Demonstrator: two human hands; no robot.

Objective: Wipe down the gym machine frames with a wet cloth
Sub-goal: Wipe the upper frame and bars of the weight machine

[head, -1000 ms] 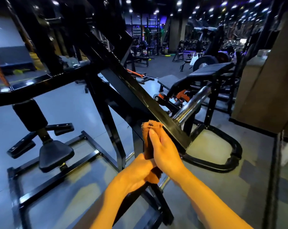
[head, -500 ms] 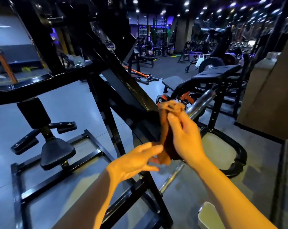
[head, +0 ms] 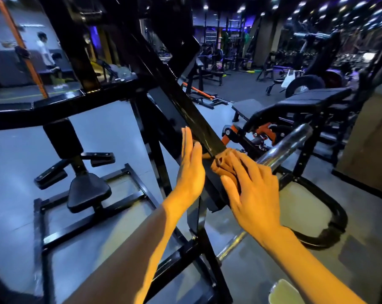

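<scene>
In the head view, at the middle of the picture, a slanted black beam (head: 192, 119) of a gym machine runs from the upper left down toward the hands. Its paint is glossy and mirrors the ceiling lights in pale streaks. No brand, label or writing can be read on it or anywhere else; a board on the far wall is too blurred to make out.

The cloth (head: 226, 164) is brownish-orange, crumpled and bunched, and it lies draped on the lower end of the beam. The right hand (head: 254, 194) lies on top of it with fingers spread and nearly straight, pressing the cloth against the metal rather than clutching it. The left hand (head: 191, 165) stands flat and upright against the beam's left face, fingers straight and together, grasping nothing; whether its fingertips reach the cloth cannot be told.

Just beyond the right hand a shiny chrome bar (head: 282, 148) angles up to the right. To the left, lower down, sits a black padded seat (head: 88, 194) within a black floor frame (head: 91, 220) on the grey floor (head: 111, 128). Behind the chrome bar stands a black padded bench (head: 312, 99) with orange parts under it. A person in a white top (head: 44, 49) stands far off at the upper left. A pale rounded object (head: 283, 292) shows at the bottom edge, unclear.
</scene>
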